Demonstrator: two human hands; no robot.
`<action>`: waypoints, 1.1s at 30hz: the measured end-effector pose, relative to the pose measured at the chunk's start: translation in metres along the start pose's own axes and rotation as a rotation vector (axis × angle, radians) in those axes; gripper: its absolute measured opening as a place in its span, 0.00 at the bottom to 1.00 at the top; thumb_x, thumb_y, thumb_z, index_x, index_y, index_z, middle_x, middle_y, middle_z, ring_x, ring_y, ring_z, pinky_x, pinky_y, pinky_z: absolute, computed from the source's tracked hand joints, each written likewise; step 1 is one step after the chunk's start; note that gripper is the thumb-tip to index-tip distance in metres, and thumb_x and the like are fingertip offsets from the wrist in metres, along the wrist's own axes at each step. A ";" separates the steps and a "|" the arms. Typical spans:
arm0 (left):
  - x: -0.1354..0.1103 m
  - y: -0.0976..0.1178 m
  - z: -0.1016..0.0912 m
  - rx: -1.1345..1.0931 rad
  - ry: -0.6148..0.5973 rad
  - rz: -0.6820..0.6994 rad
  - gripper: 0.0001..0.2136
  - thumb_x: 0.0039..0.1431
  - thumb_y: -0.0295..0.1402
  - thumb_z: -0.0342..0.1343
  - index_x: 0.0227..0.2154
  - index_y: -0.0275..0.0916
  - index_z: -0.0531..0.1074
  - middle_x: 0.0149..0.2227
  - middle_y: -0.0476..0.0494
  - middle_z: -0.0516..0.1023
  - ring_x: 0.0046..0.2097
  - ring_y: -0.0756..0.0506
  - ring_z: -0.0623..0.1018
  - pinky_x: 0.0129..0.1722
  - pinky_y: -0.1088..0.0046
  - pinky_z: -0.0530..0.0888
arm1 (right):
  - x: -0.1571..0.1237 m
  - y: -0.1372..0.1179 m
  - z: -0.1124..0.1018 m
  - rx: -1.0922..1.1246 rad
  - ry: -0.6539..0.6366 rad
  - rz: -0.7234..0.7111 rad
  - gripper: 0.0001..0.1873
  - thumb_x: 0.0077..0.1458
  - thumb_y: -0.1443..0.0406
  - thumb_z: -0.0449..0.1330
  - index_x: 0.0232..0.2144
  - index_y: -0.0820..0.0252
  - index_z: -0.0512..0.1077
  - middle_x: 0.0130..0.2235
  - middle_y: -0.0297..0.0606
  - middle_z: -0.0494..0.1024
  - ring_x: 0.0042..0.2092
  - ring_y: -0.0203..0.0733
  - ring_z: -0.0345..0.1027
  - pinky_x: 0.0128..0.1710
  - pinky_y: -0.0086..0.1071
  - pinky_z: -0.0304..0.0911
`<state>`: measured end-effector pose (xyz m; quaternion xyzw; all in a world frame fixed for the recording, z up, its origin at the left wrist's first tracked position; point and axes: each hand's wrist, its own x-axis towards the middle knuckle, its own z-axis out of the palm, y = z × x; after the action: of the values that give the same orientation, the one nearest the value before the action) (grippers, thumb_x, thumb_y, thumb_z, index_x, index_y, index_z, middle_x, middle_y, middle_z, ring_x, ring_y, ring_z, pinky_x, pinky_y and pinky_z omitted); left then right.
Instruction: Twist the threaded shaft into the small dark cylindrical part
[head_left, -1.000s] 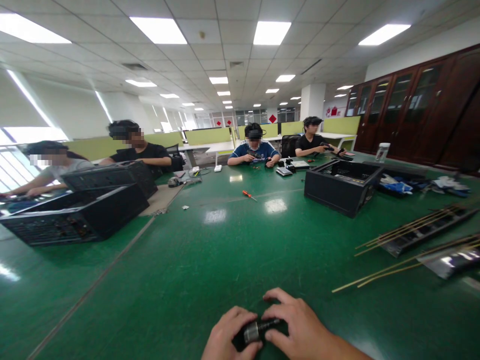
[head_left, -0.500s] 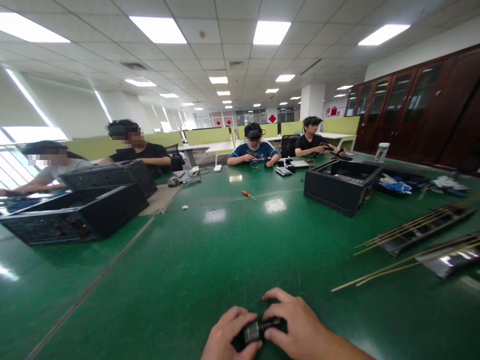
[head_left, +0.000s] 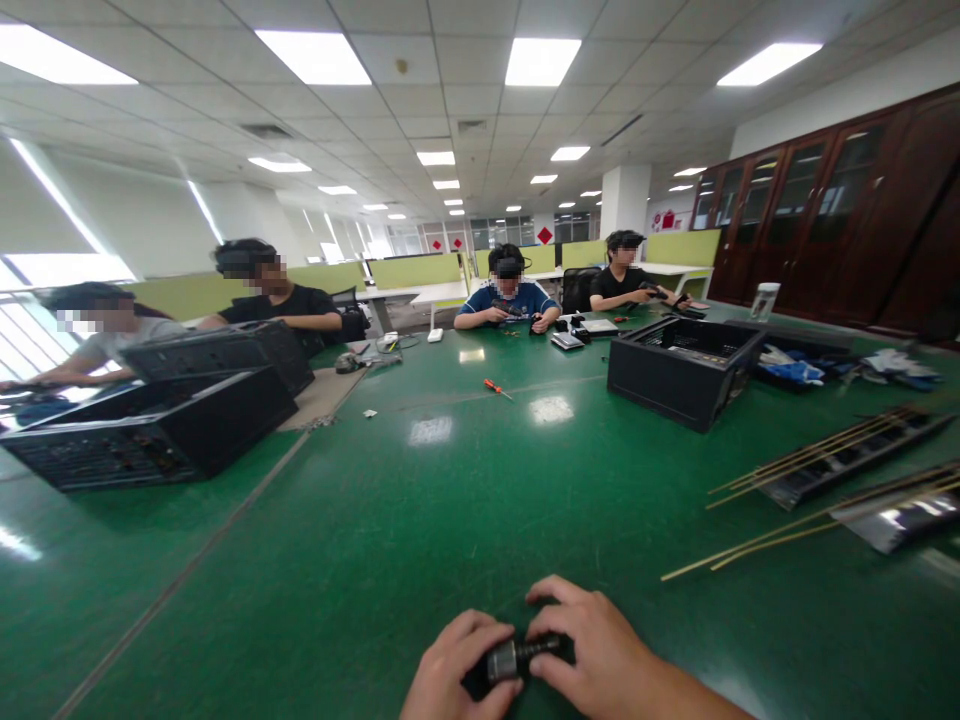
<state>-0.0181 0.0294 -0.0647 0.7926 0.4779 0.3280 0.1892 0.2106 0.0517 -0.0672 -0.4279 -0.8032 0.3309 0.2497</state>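
A small dark cylindrical part (head_left: 503, 661), with a greyish body and a narrower black ridged end, is held low over or on the green tabletop at the bottom of the head view. My left hand (head_left: 455, 668) is closed around the thick body, thumb on the near side and fingers on the far side. From the right, my right hand (head_left: 592, 640) pinches the narrow end between thumb and index finger, its other fingers curled above. Fingers hide part of the piece, so I cannot tell its exact kind.
An orange screwdriver (head_left: 496, 389) lies mid-table. Black computer cases stand left (head_left: 225, 425) and right (head_left: 664, 390). Thin yellowish sticks (head_left: 780, 535) rest over dark trays at right. A clear bottle (head_left: 764, 300) stands farther back. Several people sit around the table.
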 end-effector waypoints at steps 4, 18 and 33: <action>-0.002 0.000 0.000 -0.003 0.003 -0.006 0.19 0.48 0.22 0.66 0.43 0.46 0.80 0.39 0.46 0.82 0.41 0.45 0.83 0.45 0.75 0.79 | 0.001 0.000 -0.001 0.002 -0.001 -0.005 0.12 0.53 0.64 0.65 0.42 0.51 0.81 0.55 0.37 0.76 0.53 0.45 0.73 0.54 0.33 0.63; -0.002 -0.002 0.000 0.000 0.007 0.022 0.18 0.47 0.22 0.67 0.43 0.46 0.81 0.39 0.46 0.82 0.40 0.45 0.83 0.43 0.74 0.79 | 0.000 0.000 -0.002 -0.012 0.012 -0.015 0.12 0.53 0.64 0.64 0.41 0.50 0.81 0.53 0.35 0.77 0.51 0.43 0.74 0.53 0.32 0.64; -0.002 -0.005 0.000 0.014 0.015 0.046 0.20 0.46 0.22 0.68 0.43 0.46 0.81 0.39 0.46 0.82 0.41 0.45 0.83 0.43 0.75 0.79 | 0.001 0.004 0.000 -0.015 -0.007 -0.029 0.12 0.53 0.63 0.65 0.41 0.51 0.81 0.52 0.36 0.78 0.50 0.44 0.74 0.52 0.32 0.63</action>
<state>-0.0224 0.0300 -0.0687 0.8022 0.4631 0.3350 0.1724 0.2124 0.0542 -0.0700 -0.4169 -0.8126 0.3227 0.2485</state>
